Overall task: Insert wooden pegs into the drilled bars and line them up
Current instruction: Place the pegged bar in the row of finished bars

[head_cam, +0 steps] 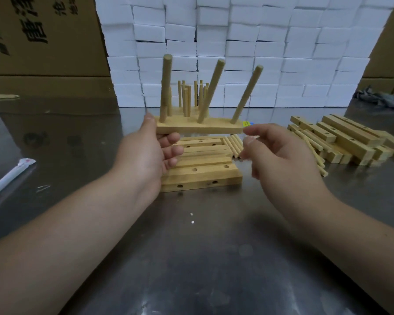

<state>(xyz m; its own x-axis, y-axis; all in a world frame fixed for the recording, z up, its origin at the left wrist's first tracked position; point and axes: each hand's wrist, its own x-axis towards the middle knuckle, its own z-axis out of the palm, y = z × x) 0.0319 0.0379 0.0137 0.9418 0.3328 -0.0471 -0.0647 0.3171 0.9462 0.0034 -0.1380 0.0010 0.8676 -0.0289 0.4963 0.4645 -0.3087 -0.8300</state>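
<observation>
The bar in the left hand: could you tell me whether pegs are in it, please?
In: three pegs stand in the top of the bar, whose end the left hand grips.

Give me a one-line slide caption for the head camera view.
Left hand holds a three-peg bar above drilled bars; right hand open nearby.

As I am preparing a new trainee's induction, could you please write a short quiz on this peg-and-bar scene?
1. True or false: the left hand holds the raised bar.
2. How many pegs stand in that bar?
3. The loose pile of bars lies: A. to the person's right; B. to the person's left; C. on the floor.
Key: 1 true; 2 three; 3 A.
</observation>
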